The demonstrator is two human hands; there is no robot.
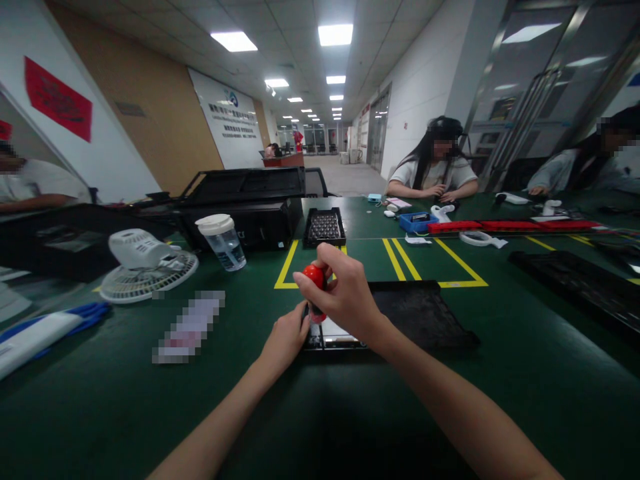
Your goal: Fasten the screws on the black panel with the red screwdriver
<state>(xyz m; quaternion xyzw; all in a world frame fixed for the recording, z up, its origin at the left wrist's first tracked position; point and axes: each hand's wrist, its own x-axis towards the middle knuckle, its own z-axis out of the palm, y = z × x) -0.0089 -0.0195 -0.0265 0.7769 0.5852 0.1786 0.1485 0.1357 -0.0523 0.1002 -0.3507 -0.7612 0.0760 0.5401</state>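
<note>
R hand (350, 297) fingers curled tight on the screwdriver (315, 276) knob, upright over a small part (336, 331) by the tray (425, 317). L hand (286, 341) pinches the shaft low. Prob. light, stiff, slick; hold at knob.

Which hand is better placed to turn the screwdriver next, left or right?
Right. The right hand wraps the red screwdriver handle from above, so it can likely twist at once. The left hand sits low, at the flat part on the black tray, better for steadying.

Bright ceiling panels (335, 34), dim foreground, wide-angle edge distortion, soft focus
</note>
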